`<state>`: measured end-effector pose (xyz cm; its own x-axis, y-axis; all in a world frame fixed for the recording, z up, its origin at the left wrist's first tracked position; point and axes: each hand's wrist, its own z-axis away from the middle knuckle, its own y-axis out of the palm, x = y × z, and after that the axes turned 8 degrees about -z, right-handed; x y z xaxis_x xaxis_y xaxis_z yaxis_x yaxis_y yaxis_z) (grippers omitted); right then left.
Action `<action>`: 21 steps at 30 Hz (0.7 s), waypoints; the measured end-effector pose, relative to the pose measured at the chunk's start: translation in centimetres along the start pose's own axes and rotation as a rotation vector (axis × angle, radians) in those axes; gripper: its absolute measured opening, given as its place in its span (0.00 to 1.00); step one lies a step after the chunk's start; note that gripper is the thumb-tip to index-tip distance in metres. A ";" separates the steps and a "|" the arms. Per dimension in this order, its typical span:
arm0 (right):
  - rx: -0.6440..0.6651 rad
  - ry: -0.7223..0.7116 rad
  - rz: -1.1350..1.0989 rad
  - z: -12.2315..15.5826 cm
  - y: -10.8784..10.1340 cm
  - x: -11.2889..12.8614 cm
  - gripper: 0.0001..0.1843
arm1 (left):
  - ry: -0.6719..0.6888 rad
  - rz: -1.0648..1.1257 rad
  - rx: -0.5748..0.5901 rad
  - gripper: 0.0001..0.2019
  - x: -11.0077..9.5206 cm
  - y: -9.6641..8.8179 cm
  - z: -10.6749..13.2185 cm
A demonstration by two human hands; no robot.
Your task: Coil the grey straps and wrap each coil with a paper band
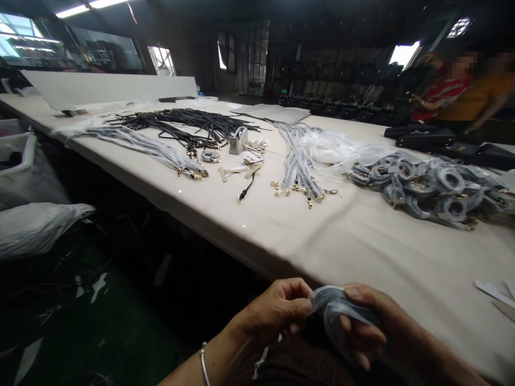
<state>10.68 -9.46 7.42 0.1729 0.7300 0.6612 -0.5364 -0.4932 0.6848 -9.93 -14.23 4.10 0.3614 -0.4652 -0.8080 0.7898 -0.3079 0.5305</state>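
At the bottom of the head view, both hands meet on a rolled strap wrapped in clear plastic [333, 311], held off the near edge of the table. My left hand [277, 311] pinches the wrap's left end with fingers curled. My right hand [370, 327] cups the roll from the right, fingers wrapped round it. A thin bangle sits on my left wrist. The strap's clasp is hidden inside the wrap.
A long cream table [281, 225] carries a heap of wrapped coiled straps [426, 185], wrapped straps with gold clasps [300, 171], another bundle [161, 153], black straps [193, 126], a tape dispenser [238, 140] and paper tags [251, 158]. Two people sit at far right [462, 86]. White bags [36, 225] lie left.
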 end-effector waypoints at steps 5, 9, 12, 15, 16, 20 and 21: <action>0.054 -0.076 -0.243 0.1 -0.9 -0.2 0.28 | 0.035 0.214 -0.002 0.24 1.8 2.0 -1.6; 0.149 -0.056 -0.356 0.1 -1.6 0.2 0.30 | 0.054 0.213 0.001 0.23 1.7 2.7 -2.6; 0.211 -0.020 -0.379 0.0 -1.9 0.4 0.35 | 0.065 0.203 -0.008 0.22 1.6 3.0 -3.2; 0.186 0.016 -0.362 -0.1 -2.2 0.2 0.39 | 0.061 0.202 0.034 0.26 1.3 3.5 -3.6; 0.152 0.025 -0.355 -0.1 -2.3 0.2 0.40 | 0.064 0.215 0.071 0.27 1.2 3.7 -3.7; 0.021 0.010 -0.360 -0.1 -2.2 0.2 0.38 | 0.079 0.237 0.223 0.26 0.5 4.2 -3.8; -0.010 -0.022 -0.370 -0.1 -2.2 0.3 0.35 | 0.078 0.218 0.210 0.27 0.4 4.2 -3.8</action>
<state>11.80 -8.10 6.09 0.3746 0.8474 0.3764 -0.4423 -0.1935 0.8757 -4.61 -12.57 5.04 0.5544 -0.4763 -0.6825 0.5726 -0.3768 0.7281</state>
